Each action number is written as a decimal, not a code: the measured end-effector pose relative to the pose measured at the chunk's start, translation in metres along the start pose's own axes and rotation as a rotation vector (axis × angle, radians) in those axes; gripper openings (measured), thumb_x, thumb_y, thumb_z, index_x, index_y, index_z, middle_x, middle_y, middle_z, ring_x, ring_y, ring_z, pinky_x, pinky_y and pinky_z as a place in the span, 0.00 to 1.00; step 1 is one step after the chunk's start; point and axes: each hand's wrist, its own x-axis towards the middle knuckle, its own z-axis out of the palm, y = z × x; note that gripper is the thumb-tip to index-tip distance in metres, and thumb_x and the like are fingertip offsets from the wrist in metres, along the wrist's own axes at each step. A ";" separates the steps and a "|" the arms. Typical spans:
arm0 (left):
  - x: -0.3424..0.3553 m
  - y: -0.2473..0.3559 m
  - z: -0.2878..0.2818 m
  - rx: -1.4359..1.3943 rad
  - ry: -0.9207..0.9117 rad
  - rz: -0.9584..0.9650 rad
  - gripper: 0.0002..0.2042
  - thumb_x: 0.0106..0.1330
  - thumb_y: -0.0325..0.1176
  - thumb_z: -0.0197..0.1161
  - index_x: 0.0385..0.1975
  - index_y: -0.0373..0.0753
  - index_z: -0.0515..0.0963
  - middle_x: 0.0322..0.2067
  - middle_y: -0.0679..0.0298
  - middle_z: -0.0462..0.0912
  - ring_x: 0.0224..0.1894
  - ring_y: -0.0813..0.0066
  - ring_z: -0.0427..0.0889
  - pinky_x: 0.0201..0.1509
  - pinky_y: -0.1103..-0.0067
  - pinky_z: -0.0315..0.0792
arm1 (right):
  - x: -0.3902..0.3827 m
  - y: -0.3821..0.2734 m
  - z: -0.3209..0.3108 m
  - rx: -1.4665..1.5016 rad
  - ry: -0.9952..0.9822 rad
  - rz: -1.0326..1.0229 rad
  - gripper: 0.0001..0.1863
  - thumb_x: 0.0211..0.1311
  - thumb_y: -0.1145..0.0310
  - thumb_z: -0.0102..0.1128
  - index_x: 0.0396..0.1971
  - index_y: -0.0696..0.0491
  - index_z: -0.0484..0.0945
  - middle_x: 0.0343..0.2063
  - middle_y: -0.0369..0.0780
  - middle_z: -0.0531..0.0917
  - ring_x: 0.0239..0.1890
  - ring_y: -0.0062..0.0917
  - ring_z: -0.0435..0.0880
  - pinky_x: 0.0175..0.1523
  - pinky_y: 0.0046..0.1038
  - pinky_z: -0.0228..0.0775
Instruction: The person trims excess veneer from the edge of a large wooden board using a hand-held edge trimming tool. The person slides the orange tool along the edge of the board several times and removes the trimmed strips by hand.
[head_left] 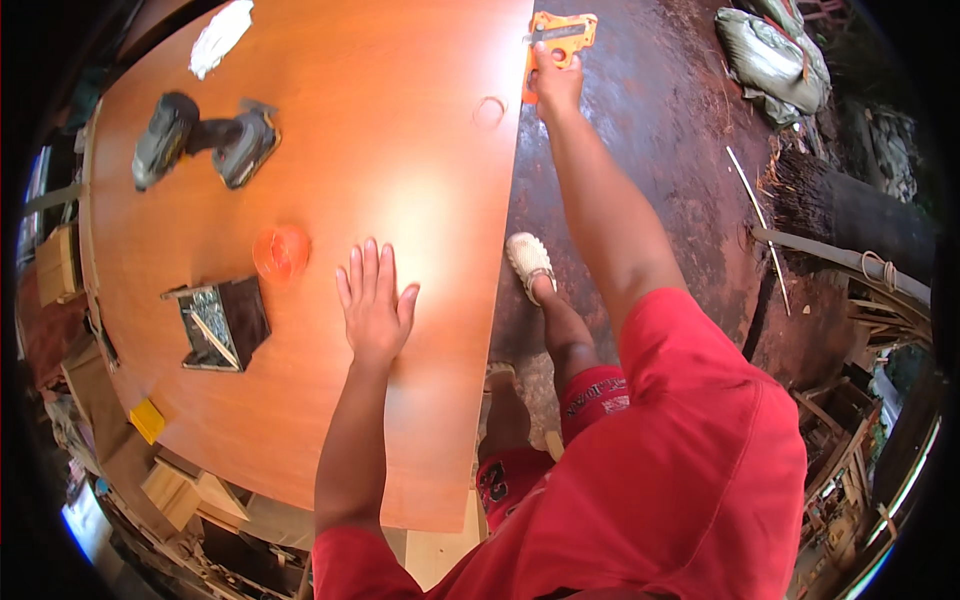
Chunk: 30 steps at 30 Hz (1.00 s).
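Right hand clasping the orange tool at the board's right edge; left hand, empty, spread flat nearer its middle!

Right grip: fingers partly hidden by the orange tool. Left of this grip, the drill is blurred and the white patch too indistinct to identify; right of it, the sack pile is cut off above.

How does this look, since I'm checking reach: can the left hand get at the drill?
Probably yes: the left hand looks empty, and only bare board shows between it and the drill, though some stretch may be needed.
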 end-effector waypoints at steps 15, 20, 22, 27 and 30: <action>0.001 0.002 -0.002 0.028 0.004 -0.023 0.31 0.67 0.48 0.55 0.67 0.41 0.60 0.69 0.55 0.57 0.72 0.55 0.52 0.73 0.55 0.41 | -0.019 0.000 -0.007 0.013 -0.014 -0.008 0.18 0.60 0.71 0.65 0.33 0.47 0.60 0.22 0.34 0.74 0.14 0.17 0.67 0.15 0.21 0.56; 0.000 0.002 -0.001 0.057 -0.052 -0.046 0.32 0.67 0.49 0.54 0.68 0.41 0.60 0.70 0.55 0.57 0.72 0.55 0.52 0.73 0.55 0.40 | -0.039 -0.001 -0.011 0.002 -0.006 0.041 0.18 0.61 0.70 0.66 0.34 0.47 0.60 0.24 0.35 0.75 0.14 0.16 0.67 0.16 0.21 0.56; 0.002 0.003 0.000 0.068 -0.054 -0.047 0.32 0.67 0.49 0.54 0.68 0.41 0.60 0.70 0.55 0.56 0.72 0.55 0.52 0.73 0.55 0.40 | -0.040 -0.003 -0.013 -0.026 0.021 0.072 0.18 0.61 0.69 0.66 0.34 0.47 0.60 0.24 0.35 0.75 0.14 0.15 0.66 0.17 0.20 0.56; 0.003 0.004 0.000 0.058 -0.038 -0.036 0.32 0.67 0.48 0.54 0.68 0.41 0.59 0.70 0.55 0.56 0.73 0.55 0.51 0.73 0.55 0.39 | -0.047 -0.002 -0.016 -0.001 0.020 0.066 0.18 0.61 0.70 0.66 0.34 0.47 0.60 0.24 0.34 0.75 0.14 0.14 0.66 0.17 0.20 0.56; 0.003 0.004 -0.001 0.053 -0.025 -0.031 0.31 0.68 0.48 0.54 0.68 0.40 0.59 0.70 0.55 0.56 0.73 0.55 0.51 0.73 0.56 0.40 | -0.057 -0.002 -0.016 -0.005 0.042 0.073 0.18 0.60 0.71 0.66 0.34 0.47 0.60 0.23 0.33 0.74 0.14 0.14 0.65 0.16 0.20 0.55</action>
